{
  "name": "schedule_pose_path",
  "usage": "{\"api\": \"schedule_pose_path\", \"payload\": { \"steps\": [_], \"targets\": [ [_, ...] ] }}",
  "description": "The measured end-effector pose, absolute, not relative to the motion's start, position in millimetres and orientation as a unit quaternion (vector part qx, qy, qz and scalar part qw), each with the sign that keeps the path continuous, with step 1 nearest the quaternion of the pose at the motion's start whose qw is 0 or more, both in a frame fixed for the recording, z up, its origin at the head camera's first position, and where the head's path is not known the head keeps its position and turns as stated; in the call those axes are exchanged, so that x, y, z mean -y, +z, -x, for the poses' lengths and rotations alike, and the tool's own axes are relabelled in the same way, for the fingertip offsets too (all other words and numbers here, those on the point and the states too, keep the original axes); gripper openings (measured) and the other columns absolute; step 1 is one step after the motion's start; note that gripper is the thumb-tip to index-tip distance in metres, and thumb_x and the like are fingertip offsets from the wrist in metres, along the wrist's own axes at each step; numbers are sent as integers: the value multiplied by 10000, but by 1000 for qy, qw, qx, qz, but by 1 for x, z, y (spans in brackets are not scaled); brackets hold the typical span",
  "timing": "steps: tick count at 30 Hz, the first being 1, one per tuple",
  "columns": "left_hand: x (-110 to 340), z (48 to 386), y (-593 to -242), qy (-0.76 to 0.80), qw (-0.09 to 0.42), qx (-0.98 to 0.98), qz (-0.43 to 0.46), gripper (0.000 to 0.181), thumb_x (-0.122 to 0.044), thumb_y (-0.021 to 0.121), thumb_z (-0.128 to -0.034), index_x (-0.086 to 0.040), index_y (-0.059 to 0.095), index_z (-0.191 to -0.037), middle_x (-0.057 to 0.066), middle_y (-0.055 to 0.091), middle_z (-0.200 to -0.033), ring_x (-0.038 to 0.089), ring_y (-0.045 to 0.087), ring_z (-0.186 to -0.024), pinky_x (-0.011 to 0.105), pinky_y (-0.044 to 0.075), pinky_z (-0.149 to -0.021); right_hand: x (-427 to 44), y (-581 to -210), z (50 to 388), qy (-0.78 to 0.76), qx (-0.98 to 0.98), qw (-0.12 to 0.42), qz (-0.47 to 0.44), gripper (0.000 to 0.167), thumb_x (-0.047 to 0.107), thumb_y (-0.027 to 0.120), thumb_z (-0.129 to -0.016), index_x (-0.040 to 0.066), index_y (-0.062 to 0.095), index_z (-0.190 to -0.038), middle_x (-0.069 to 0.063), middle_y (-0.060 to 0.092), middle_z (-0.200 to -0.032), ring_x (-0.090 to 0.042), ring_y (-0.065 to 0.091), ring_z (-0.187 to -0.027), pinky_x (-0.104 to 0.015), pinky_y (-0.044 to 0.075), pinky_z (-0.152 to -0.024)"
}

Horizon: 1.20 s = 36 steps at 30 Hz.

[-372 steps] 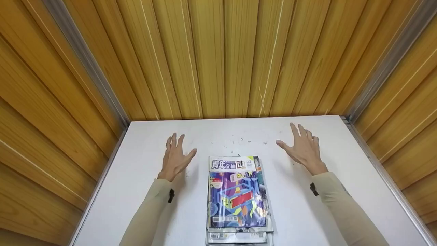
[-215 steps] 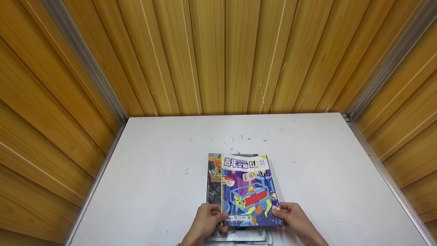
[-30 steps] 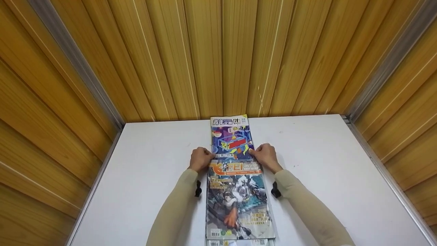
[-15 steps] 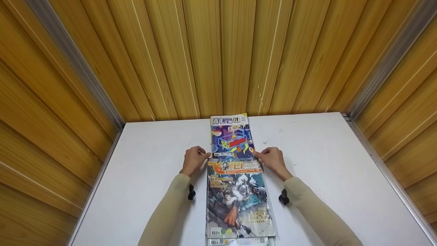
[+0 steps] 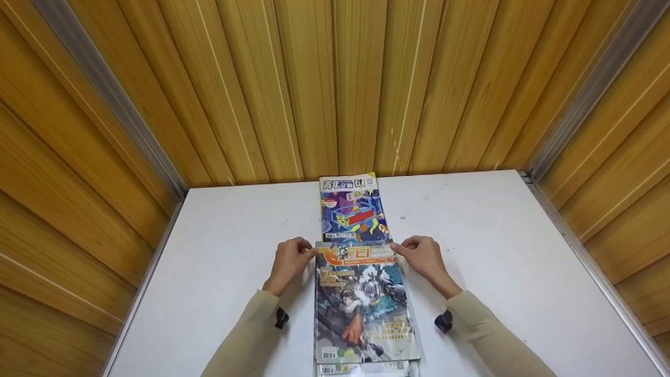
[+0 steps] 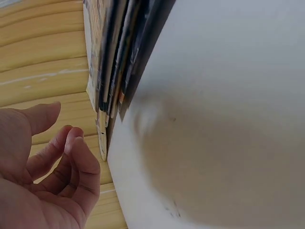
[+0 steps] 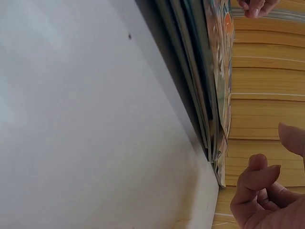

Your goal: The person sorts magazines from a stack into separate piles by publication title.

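A magazine with an orange title [image 5: 361, 309] lies on top of a stack in the head view. The purple-blue magazine [image 5: 350, 212] lies beyond its top edge, reaching the table's far edge. My left hand [image 5: 289, 264] is at the upper left corner of the orange-titled one, my right hand [image 5: 426, 262] at the upper right. Both wrist views show a gap between thumb and bent fingers, with nothing held: left hand [image 6: 57, 171] beside the stack's edges [image 6: 116, 52], right hand [image 7: 267, 191] beside the stack's edges [image 7: 190, 57].
More magazines [image 5: 361, 369] show below the stack's near edge. The white table [image 5: 209, 251] carries small dark marks. Wood-patterned panels [image 5: 356, 89] stand behind and at both sides, with grey metal posts at the corners.
Earlier both hands held the purple-blue magazine and moved it from the stack toward the far edge. Since half a second ago, they have drawn slightly nearer and apart, to the orange-titled magazine's upper corners.
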<state>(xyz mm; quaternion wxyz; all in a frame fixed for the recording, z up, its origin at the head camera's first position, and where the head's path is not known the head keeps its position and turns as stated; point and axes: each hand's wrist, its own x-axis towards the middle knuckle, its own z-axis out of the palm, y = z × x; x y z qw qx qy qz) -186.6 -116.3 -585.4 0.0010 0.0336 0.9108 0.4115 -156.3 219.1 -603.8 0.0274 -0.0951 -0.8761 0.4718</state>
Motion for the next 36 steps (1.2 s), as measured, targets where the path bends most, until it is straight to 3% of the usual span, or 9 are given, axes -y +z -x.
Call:
{"api": "schedule_pose_path", "payload": {
  "steps": [8,15,26,36],
  "targets": [
    [119,151,-583,413,-40,-907,-75,161,-162,822,-964,-9,772,-973,83,699,-804,127,525,-722,242,411,-648,-215,-602,131,463,882,47,75,297,315,858,-944,24,796,-951,-84,738,-820,-152,574,-697,-280,455,-642],
    [119,111,-592,415,-22,-907,-65,195,-109,820,-948,4,744,-1089,48,693,-778,95,520,-683,218,406,-616,-213,-598,106,474,875,61,82,292,291,879,-931,15,795,-971,-86,734,-816,-152,584,-717,-246,455,-638],
    [113,62,-595,403,-12,-913,-62,146,-69,846,-895,-19,780,-1015,-17,673,-756,25,501,-669,192,416,-607,-206,-589,65,487,867,48,92,278,257,896,-909,18,798,-1010,-71,721,-836,-137,592,-742,-230,469,-635],
    [106,36,-591,390,23,-921,-3,143,-65,858,-885,-34,789,-1006,-19,680,-794,74,546,-727,220,437,-628,-206,-593,41,476,873,15,100,321,281,909,-893,4,802,-1014,-54,731,-821,-131,618,-739,-234,483,-639]
  ]
}}
